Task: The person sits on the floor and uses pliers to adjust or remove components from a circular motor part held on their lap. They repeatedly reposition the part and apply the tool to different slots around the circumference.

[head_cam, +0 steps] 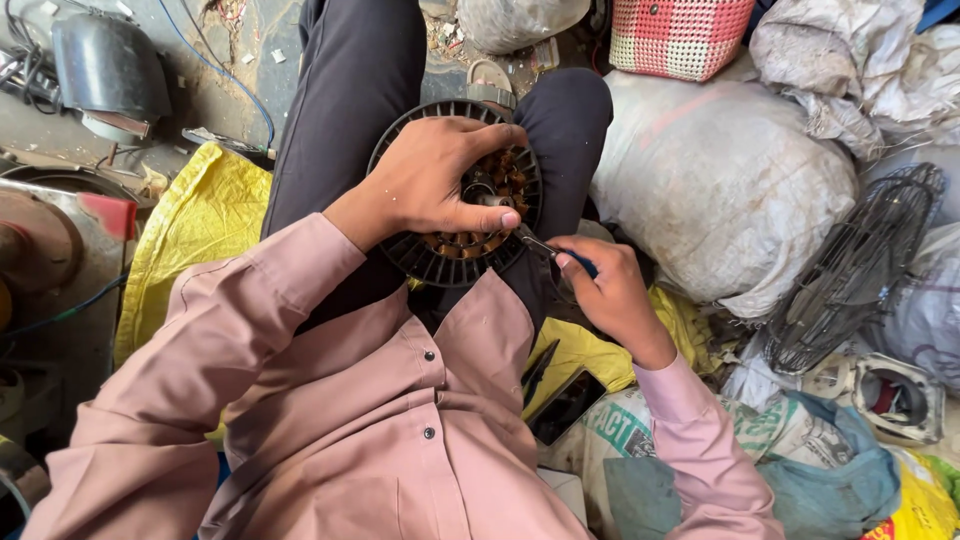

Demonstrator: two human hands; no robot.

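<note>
You've got a black fan motor housing (455,195) sitting on your lap, and both hands are busy on it.

Your left hand (435,180) is clamped over the top of the housing, thumb pressed near the centre shaft where the copper windings (505,175) show. Your right hand (610,290) sits just at the housing's lower right edge, fingers pinched tight around a blue-handled tool (555,252) whose metal tip touches the housing close to your left thumb. Right of the housing there's a big stuffed white sack (720,190), and further out a wire fan guard (855,270) leaning on the pile. Left of the housing, a yellow sack (200,225) lies on the floor. Above the housing, a pink checked basket (680,35).
</note>
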